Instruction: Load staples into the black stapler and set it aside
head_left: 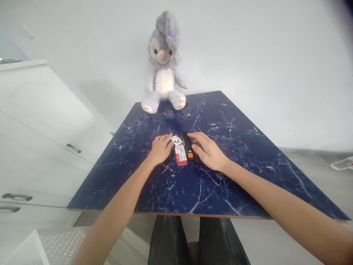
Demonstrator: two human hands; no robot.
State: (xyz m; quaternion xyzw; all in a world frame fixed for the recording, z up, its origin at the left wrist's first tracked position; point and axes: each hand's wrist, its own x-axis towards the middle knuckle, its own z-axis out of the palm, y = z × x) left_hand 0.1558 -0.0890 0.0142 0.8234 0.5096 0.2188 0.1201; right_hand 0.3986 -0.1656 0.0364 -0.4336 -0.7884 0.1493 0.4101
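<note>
Near the middle of the table lies a black stapler (188,144) with an orange part at its near end. To its left is a red-and-white staple box (181,154), apparently stacked on more red. Just beyond that box sits a small white box (177,140) with a dark picture on it. My left hand (160,149) rests on the table, its fingertips at the small box's left edge. On the other side, my right hand (207,151) has its fingers bent and apart, index fingertip and thumb against the stapler's right side. Neither hand is closed round anything.
The blue marble-patterned table (234,147) stands against a white wall. At its far edge sits a grey plush toy (164,82). White cabinets with dark handles (74,148) stand at left. A clear plastic thing (342,163) is at the far right.
</note>
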